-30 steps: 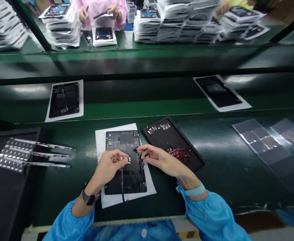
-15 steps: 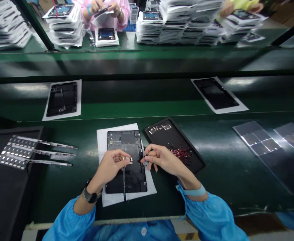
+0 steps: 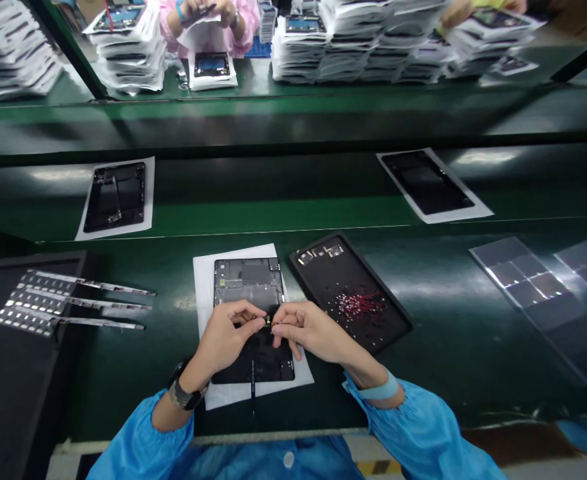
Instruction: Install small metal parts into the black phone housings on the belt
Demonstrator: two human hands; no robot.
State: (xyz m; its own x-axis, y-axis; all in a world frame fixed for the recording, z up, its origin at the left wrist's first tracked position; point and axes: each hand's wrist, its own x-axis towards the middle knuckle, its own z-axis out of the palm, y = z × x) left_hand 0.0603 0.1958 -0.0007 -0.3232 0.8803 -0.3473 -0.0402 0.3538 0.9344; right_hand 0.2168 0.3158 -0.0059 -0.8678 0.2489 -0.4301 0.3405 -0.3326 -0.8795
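A black tablet frame lies on a white sheet in front of me on the green bench. My left hand rests on the frame's middle, its fingertips pinching a small gold connector at the end of a thin black flex cable. My right hand is closed in a pinch against the same spot, fingertips almost touching the left hand's. What it holds is too small to name.
A black tray with small red parts and a few chips lies right of the frame. Strips of small parts lie at left. Two more frames on sheets ride the belt behind. Across it a person handles stacked units. Grey film sheets lie at right.
My right hand has moved left from the frame's right edge to meet my left hand over the connector. The frames on the belt have drifted left.
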